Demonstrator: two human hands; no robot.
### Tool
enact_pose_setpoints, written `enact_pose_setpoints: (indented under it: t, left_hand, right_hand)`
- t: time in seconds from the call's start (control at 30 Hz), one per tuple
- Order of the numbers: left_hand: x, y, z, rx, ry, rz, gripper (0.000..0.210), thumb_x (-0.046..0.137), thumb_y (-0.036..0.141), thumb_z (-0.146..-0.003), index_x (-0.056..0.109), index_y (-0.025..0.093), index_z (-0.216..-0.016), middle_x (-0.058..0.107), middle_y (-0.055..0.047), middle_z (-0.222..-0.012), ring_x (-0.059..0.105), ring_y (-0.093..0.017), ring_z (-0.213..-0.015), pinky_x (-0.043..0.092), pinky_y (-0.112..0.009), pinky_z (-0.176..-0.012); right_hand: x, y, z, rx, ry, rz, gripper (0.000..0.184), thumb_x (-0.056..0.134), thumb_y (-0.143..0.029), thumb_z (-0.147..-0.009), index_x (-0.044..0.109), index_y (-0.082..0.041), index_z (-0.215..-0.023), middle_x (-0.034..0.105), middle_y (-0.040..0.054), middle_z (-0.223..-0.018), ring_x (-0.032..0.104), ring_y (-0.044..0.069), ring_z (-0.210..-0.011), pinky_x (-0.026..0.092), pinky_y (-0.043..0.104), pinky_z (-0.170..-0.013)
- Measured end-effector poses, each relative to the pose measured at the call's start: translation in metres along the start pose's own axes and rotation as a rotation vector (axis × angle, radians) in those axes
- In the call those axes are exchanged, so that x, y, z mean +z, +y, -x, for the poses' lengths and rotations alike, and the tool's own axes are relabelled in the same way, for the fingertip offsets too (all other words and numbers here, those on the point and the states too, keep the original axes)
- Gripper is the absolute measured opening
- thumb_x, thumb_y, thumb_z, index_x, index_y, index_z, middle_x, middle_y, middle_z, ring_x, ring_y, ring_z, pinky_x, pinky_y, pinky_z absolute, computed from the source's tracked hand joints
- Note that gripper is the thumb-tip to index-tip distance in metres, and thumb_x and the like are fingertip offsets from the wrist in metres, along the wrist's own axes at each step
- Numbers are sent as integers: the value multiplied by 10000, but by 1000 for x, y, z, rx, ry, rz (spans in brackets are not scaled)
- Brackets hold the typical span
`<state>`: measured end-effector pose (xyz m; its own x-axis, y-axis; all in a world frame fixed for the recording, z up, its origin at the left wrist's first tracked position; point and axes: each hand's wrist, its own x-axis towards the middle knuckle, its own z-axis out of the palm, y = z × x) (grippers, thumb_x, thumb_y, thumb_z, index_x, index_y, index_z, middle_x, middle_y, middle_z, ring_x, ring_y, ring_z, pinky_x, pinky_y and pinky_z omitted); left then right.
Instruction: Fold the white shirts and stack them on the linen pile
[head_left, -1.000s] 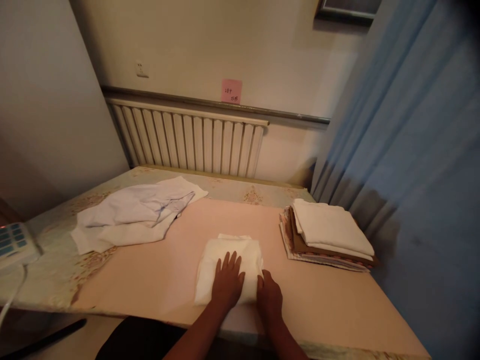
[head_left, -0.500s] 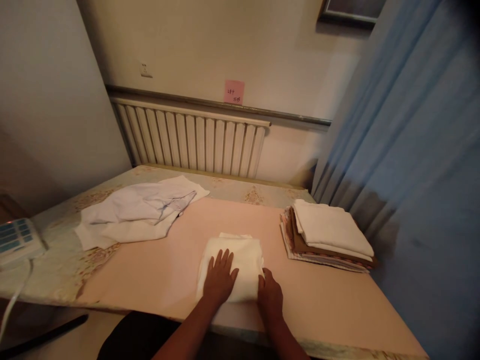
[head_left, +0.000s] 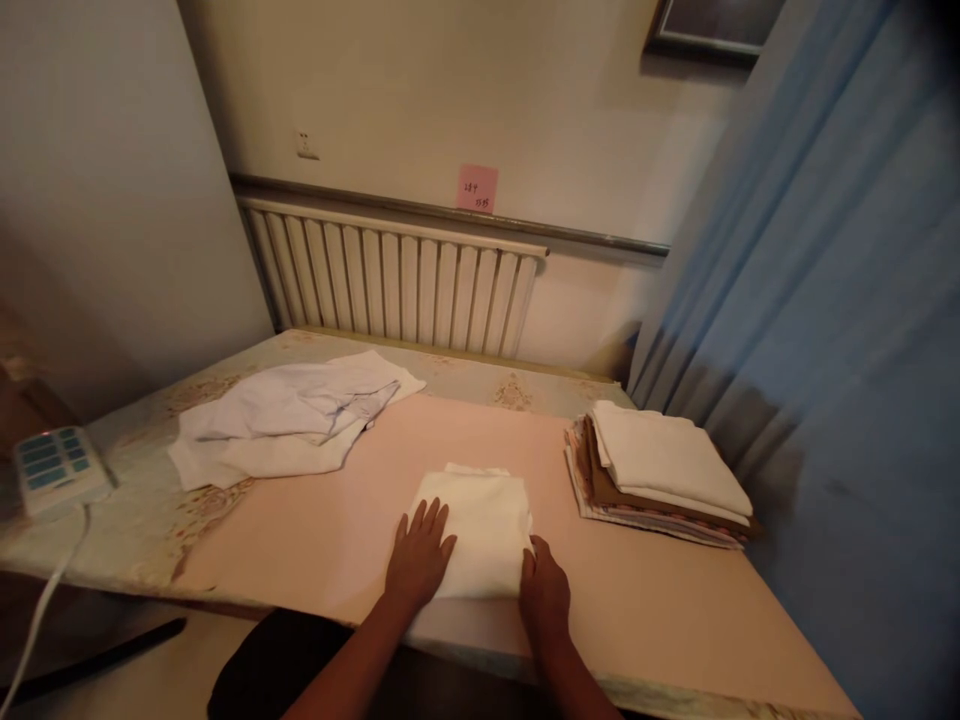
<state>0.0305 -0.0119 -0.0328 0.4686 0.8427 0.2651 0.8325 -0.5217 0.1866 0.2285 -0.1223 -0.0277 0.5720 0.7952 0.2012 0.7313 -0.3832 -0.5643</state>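
Note:
A folded cream-white garment or cloth [head_left: 487, 530] lies on the pink sheet close to the table's front edge. Flat along its left side rests my left hand [head_left: 418, 555], fingers spread and pointing away from me. At the opposite side my right hand [head_left: 545, 585] has its fingers curled, with the thumb and forefinger closed on the cloth's right edge. What its other fingers touch is hidden. Farther right sits a stack of folded clothes, with a white folded piece [head_left: 671, 455] on top and brown and patterned ones beneath.
Loose white clothes [head_left: 292, 415] lie crumpled at the left back. A white power strip [head_left: 64, 470] with a cord is at the far left. Behind the table [head_left: 514, 390] stands a radiator [head_left: 397, 285]; a blue curtain [head_left: 810, 330] hangs on the right.
My left hand has slid left and slightly towards me, from over the folded cloth to its left side. My right hand stays at the right edge. The view has shifted slightly left.

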Motion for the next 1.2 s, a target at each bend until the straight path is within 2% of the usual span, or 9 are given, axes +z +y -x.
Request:
enact_pose_setpoints:
  t: [0.33, 0.43, 0.5, 0.6, 0.73, 0.8, 0.87, 0.97, 1.2]
  left_hand:
    - [-1, -3, 2, -4, 28, 11, 502, 341, 397, -937, 413, 233, -1405, 359, -61, -1500, 272, -272, -1401, 179, -501, -1142]
    - [1, -4, 2, 3, 57, 6, 491, 357, 393, -933, 429, 244, -1396, 381, -61, -1488, 296, -275, -1391, 204, -502, -1134]
    - [3, -5, 2, 26, 93, -22, 491, 359, 395, -933, 435, 237, -1392, 401, -67, -1476, 320, -283, -1379, 234, -511, -1119]
    - [7, -7, 3, 61, 143, -76, 490, 356, 397, -935, 445, 223, -1384, 427, -75, -1458, 355, -293, -1358, 278, -525, -1089]
    - [6, -7, 3, 76, 179, -111, 483, 356, 399, -936, 458, 224, -1375, 445, -76, -1444, 382, -292, -1342, 300, -517, -1076]
    - [5, -7, 4, 80, 187, -112, 480, 355, 398, -937, 459, 228, -1374, 449, -71, -1442, 386, -289, -1340, 301, -510, -1078]
    - [3, -7, 4, 83, 189, -109, 482, 357, 396, -937, 455, 225, -1377, 450, -73, -1441, 385, -286, -1341, 301, -507, -1079]
    - [3, -7, 4, 78, 175, -107, 489, 363, 395, -934, 450, 216, -1381, 444, -79, -1445, 378, -287, -1345, 297, -509, -1082]
    - [4, -7, 3, 60, 131, -95, 499, 349, 394, -938, 429, 213, -1395, 422, -71, -1462, 350, -291, -1360, 278, -523, -1092]
  right_hand:
    - [-10, 11, -15, 112, -61, -239, 356, 365, -290, -862, 621, -162, -1073, 703, 82, -896, 646, 213, -831, 456, 270, -719]
    - [-17, 10, -15, 94, 27, -154, 372, 350, -293, -878, 615, -145, -1092, 690, 117, -972, 637, 232, -899, 465, 300, -778]
    - [-20, 3, -15, 5, 151, -105, 390, 329, -289, -897, 600, -125, -1124, 660, 147, -1075, 610, 250, -998, 461, 341, -853]
    - [-15, -18, -18, -251, 261, -95, 410, 303, -258, -921, 581, -95, -1174, 632, 162, -1162, 572, 250, -1099, 443, 402, -953]
    - [12, -49, -25, -635, 196, -38, 396, 340, -213, -937, 553, -95, -1250, 586, 151, -1278, 516, 229, -1216, 415, 417, -1024]
    - [27, -56, -28, -760, 138, 11, 390, 369, -208, -939, 539, -120, -1279, 554, 135, -1327, 462, 234, -1278, 380, 441, -1057]
    - [40, -55, -29, -800, 87, 60, 381, 408, -235, -937, 542, -142, -1282, 543, 123, -1344, 430, 253, -1305, 345, 476, -1077]
    - [50, -46, -31, -761, 39, 111, 383, 455, -292, -933, 545, -163, -1283, 529, 107, -1362, 411, 268, -1318, 304, 494, -1097]
    - [45, -39, -32, -720, 27, 149, 411, 470, -351, -933, 526, -192, -1308, 507, 90, -1386, 381, 254, -1339, 267, 474, -1116]
